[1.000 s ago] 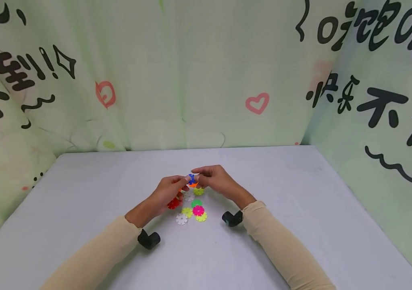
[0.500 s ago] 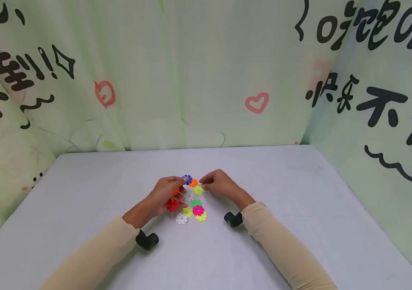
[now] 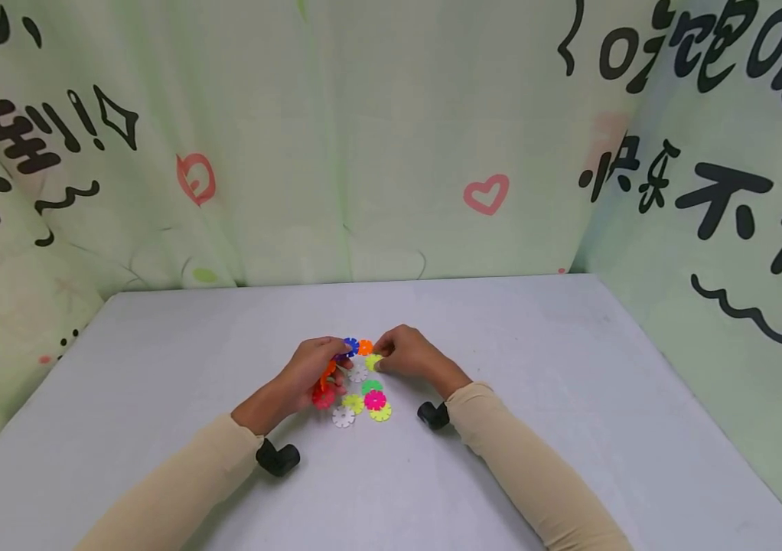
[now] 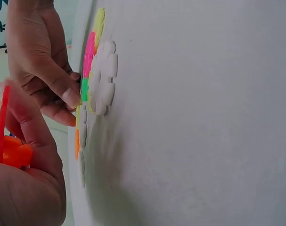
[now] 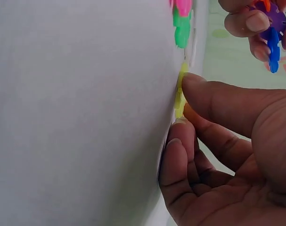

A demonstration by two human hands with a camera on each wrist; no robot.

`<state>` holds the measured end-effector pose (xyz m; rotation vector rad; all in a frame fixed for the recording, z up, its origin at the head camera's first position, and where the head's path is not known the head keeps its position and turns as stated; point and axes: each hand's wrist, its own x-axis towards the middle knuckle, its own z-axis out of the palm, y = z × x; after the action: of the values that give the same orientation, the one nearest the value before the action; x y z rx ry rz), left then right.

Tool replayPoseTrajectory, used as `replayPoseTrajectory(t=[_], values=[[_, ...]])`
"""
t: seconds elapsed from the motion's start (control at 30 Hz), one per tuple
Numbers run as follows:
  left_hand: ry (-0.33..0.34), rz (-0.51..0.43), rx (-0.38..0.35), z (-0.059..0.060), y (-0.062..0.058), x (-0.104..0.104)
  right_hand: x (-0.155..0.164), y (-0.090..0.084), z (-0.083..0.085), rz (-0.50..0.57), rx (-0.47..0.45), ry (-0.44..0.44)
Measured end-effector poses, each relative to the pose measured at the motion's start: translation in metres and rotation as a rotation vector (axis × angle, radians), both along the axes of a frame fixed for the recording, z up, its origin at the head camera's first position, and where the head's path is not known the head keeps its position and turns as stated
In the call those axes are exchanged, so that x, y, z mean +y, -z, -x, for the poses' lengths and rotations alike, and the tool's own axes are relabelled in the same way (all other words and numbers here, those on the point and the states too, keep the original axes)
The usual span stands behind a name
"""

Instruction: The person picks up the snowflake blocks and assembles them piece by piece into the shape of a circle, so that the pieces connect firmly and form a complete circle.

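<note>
My left hand [image 3: 311, 369] grips a joined string of notched plastic snowflake discs. A red disc [image 3: 323, 396], orange ones, a purple disc [image 5: 273, 20] and a blue disc [image 3: 351, 347] show in it. My right hand [image 3: 406, 358] is low over the table, its thumb and fingers pinching a yellow snowflake disc [image 3: 373, 362] at its edges. Beside that lies an orange disc [image 3: 365, 347]. In the right wrist view the thumb meets the yellow disc [image 5: 179, 92], which is seen nearly edge-on.
Loose discs lie between the hands on the white table [image 3: 501, 337]: white [image 3: 343, 417], green [image 3: 370, 386], pink [image 3: 375, 399] and several others. Printed curtains [image 3: 363, 138] hang behind the table and at both sides.
My right hand has come away from the blue disc at my left hand, moved right, then reached down to the yellow disc. The left hand, still gripping the string, has shifted slightly left.
</note>
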<state>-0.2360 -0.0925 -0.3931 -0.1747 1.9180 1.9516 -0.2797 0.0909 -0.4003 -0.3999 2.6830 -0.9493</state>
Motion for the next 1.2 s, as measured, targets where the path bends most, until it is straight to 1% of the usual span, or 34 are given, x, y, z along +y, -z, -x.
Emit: replayPoseTrajectory(t=[0.23, 0.37, 0.5, 0.6, 0.7, 0.8, 0.97, 1.2], values=[[0.008, 0.033, -0.007, 0.001, 0.001, -0.002, -0.002, -0.001, -0.002, 0.019, 0.018, -0.007], [0.024, 0.04, -0.047, 0.002, 0.001, -0.004, 0.001, 0.001, -0.001, 0.049, 0.055, -0.003], [0.041, 0.032, -0.082, 0.002, 0.001, -0.004, 0.005, 0.003, 0.001, 0.112, 0.093, 0.012], [0.038, 0.025, -0.068, 0.002, 0.002, -0.004, 0.008, 0.004, 0.001, 0.158, 0.093, 0.02], [0.01, 0.017, -0.031, 0.002, 0.002, -0.003, 0.009, 0.003, 0.0, 0.194, 0.078, 0.031], [-0.012, 0.012, -0.012, 0.003, 0.002, -0.003, 0.009, 0.003, 0.0, 0.253, 0.068, 0.027], [0.01, 0.003, -0.012, 0.004, 0.003, -0.003, 0.009, 0.001, 0.0, 0.349, 0.065, -0.005], [0.023, 0.008, -0.013, 0.004, 0.005, -0.002, 0.011, -0.004, -0.005, 0.411, 0.069, -0.048]])
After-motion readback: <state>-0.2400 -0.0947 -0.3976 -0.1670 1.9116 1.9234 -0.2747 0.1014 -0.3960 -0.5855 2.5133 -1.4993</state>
